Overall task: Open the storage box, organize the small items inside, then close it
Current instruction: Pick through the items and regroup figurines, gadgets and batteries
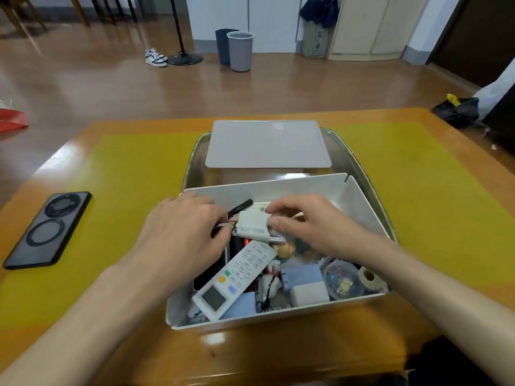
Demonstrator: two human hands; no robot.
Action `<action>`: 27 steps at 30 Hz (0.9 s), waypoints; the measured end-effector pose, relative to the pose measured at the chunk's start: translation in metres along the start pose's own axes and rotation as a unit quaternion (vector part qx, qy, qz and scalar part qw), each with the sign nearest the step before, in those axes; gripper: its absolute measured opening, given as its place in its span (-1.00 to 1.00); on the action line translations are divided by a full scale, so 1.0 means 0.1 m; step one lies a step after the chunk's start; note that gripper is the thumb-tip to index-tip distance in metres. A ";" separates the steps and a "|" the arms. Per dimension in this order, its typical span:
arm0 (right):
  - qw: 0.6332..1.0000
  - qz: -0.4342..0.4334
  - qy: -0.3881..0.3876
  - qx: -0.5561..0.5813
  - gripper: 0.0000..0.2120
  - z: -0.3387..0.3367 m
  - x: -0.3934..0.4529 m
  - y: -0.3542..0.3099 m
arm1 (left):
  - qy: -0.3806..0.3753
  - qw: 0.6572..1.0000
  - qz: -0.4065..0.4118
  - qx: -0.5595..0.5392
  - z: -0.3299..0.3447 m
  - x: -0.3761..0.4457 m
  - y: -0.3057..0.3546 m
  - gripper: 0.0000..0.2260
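The white storage box (359,196) is sitting open near the front edge of the wooden surface (278,355), which is carrying a yellow mat (133,174). Its flat lid (267,144) is lying off the box, just behind it, resting on a clear tray (351,157) that is reaching round the box's far end.

Both hands are working inside the far half of the box. The right hand (312,227) is pinching a small white adapter block (252,225) between thumb and curled fingertips, holding it above the other items. The left hand (181,232) is curling its fingers at the block's left edge, where a black pen (241,207) is sticking out; whether those fingers are gripping the block, the pen or a thin cord cannot be told.

Below the hands, a white remote control (237,277) is lying diagonally across the clutter, its display end toward the near left corner. To its right are sitting a pale blue charger (302,275), a white charger cube (309,295) just in front of it, a clear round container (341,280) of small clips, and a roll of tape (369,277) against the right wall. A small yellowish figure (284,249) is showing under the right hand.

A dark smartphone (47,231) is lying face down on the mat, well apart to the left of the box.
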State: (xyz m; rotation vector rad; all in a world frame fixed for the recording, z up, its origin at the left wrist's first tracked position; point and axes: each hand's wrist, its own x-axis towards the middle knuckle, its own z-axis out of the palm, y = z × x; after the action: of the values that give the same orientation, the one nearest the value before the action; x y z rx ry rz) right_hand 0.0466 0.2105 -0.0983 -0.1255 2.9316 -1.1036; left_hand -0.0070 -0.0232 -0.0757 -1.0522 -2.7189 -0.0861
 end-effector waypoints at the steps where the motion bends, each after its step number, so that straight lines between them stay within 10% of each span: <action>1: 1.000 -0.008 -0.023 -0.014 -0.71 -0.03 -0.01 0.00 | -0.004 1.000 -0.006 -0.018 -0.02 -0.02 0.04 -0.74; 16: 0.986 -0.037 -0.057 -0.153 -0.75 -0.50 -0.50 0.13 | -0.204 0.978 0.013 -0.042 0.08 -0.09 0.40 -0.63; 27: 0.960 -0.126 -0.093 -0.233 -0.73 -0.18 -0.43 -0.13 | -0.093 0.995 -0.018 -0.021 0.15 0.09 0.05 -0.71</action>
State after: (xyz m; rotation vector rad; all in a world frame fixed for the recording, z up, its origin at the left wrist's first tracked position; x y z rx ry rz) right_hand 0.0899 0.2162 -0.0772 -0.5839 2.9918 -0.3593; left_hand -0.0128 -0.0119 -0.0887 -1.0721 -2.9156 -0.0521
